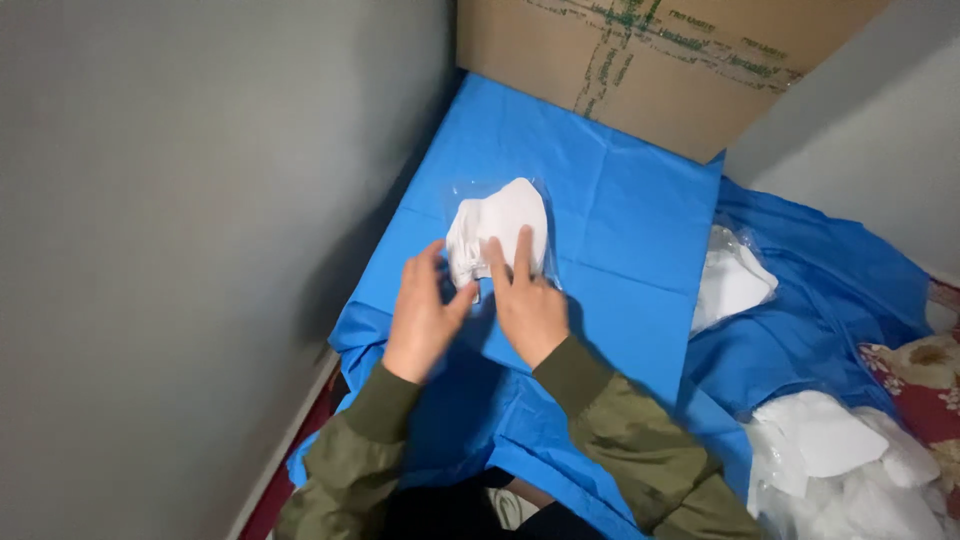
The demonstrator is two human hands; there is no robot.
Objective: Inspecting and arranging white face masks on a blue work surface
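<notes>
at the far left stands a grey wall, and a blue cloth covers the surface from its foot outward. the left hand lies on the cloth with its fingers loosely spread and slightly curled; the thumb and forefinger tips meet the near left edge of a clear plastic bag holding a white folded mask. whether they pinch the film or only press on it cannot be told. just to the right, the right hand lies flat, index and middle fingers stretched forward and resting on top of the bag, the other fingers tucked lower; it presses down rather than grips. the bagged mask lies directly under and ahead of those fingertips, flat on the cloth.

to do this well, i judge the right fingers should keep the mask pinned flat while the left fingertips work the loose edge of the film, so nothing bunches or slides on the smooth cloth.

beyond the fingers stands a brown cardboard box. well to the right of the right hand lies another bagged white mask, and nearer the person, at lower right, a heap of white masks.
</notes>
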